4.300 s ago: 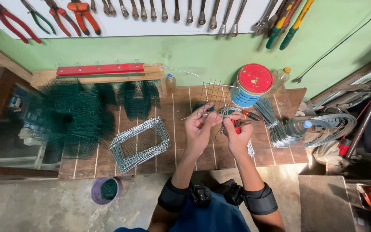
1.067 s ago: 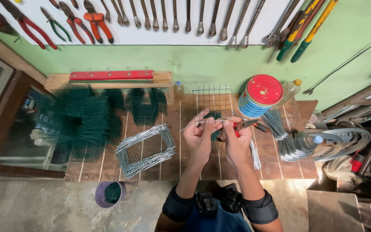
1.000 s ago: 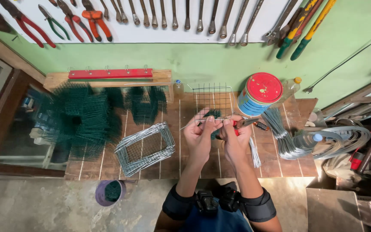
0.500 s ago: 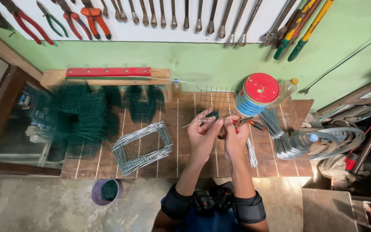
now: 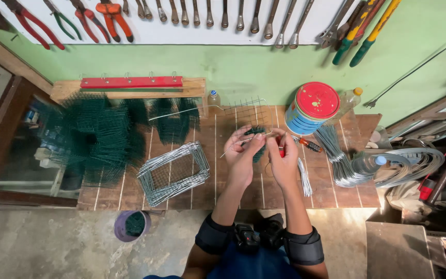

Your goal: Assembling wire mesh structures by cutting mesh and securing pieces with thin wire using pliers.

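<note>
- Holding a thin wire [image 5: 236,145] in the left hand [image 5: 243,155], fingers pinched on it above the table [image 5: 233,191]; one end slants down and away from the red-lidded tin [image 5: 312,107].
- Right hand [image 5: 283,160] closed round a red-handled tool [image 5: 281,151], close beside the left hand; the two nearly touch, probably so the tool can work the wire near the grip.
- A small green mesh piece [image 5: 258,140] sits between the fingertips; whether it is gripped or only behind them, cannot tell.
- Both forearms reach straight forward, wrists raised, elbows in.
- A screwdriver [image 5: 308,145] lies just below the tin, within reach.
- Cut wire bundle [image 5: 336,155] lies below the tin; bent wire frames [image 5: 174,173] well to the tin's left, green mesh stacks [image 5: 96,137] farther left.
</note>
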